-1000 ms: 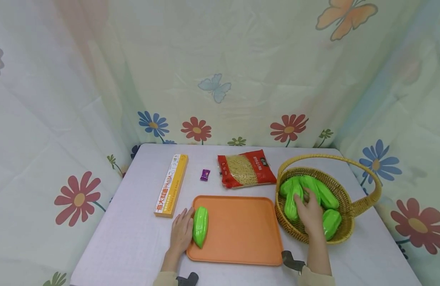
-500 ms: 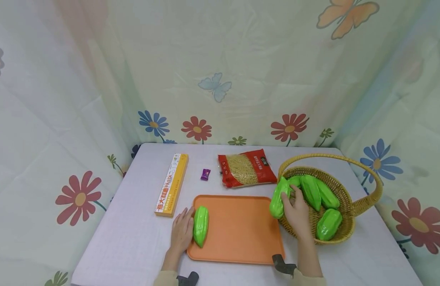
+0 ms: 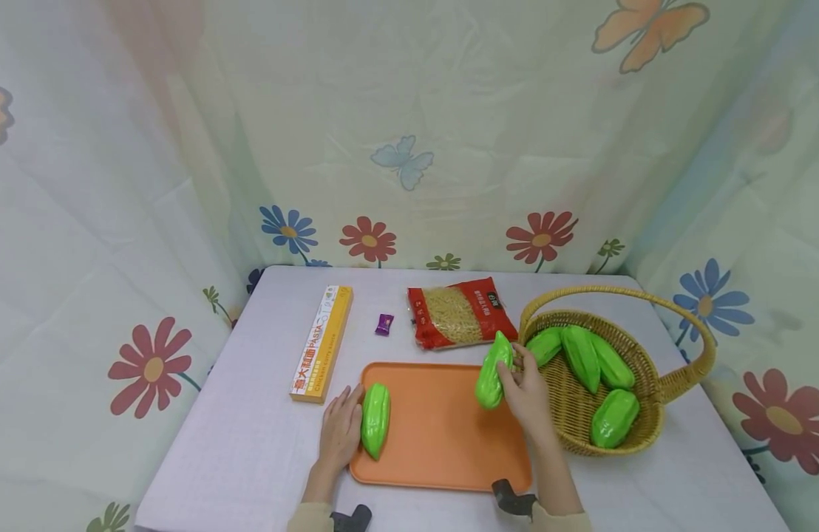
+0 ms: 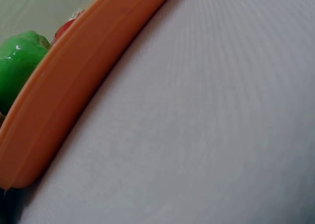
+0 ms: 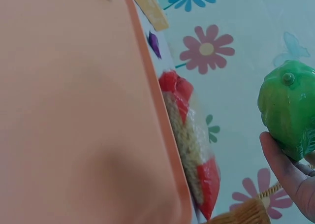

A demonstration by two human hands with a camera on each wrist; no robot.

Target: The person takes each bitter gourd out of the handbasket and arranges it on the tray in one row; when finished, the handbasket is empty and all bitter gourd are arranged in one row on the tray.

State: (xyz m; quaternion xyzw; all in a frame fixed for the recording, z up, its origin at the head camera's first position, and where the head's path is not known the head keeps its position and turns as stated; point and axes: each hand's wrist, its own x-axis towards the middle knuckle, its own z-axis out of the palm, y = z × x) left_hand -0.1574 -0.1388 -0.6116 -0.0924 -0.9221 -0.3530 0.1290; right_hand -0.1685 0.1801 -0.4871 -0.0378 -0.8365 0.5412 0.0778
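My right hand (image 3: 528, 391) holds a glossy, ridged green vegetable (image 3: 494, 371), shaped like a long pepper, above the right part of an orange tray (image 3: 443, 436). In the right wrist view the held vegetable (image 5: 289, 106) shows its knobbed end, with my thumb and fingers around its lower side. A similar green vegetable (image 3: 375, 421) lies lengthwise along the tray's left side. My left hand (image 3: 340, 428) rests at the tray's left rim with fairly straight fingers, close beside that vegetable. In the left wrist view the tray's outer wall (image 4: 74, 86) shows but no fingers.
Right of the tray stands a wicker basket (image 3: 569, 425) with a tall handle and several green vegetables (image 3: 614, 418) inside. Behind the tray lie a red pasta bag (image 3: 459, 313) and a small purple-wrapped candy (image 3: 384, 324). A yellow and white pasta box (image 3: 321, 344) lies at left.
My right hand has lifted one green vegetable out of the basket and carried it left over the tray. The left hand has stayed at the tray's left rim.
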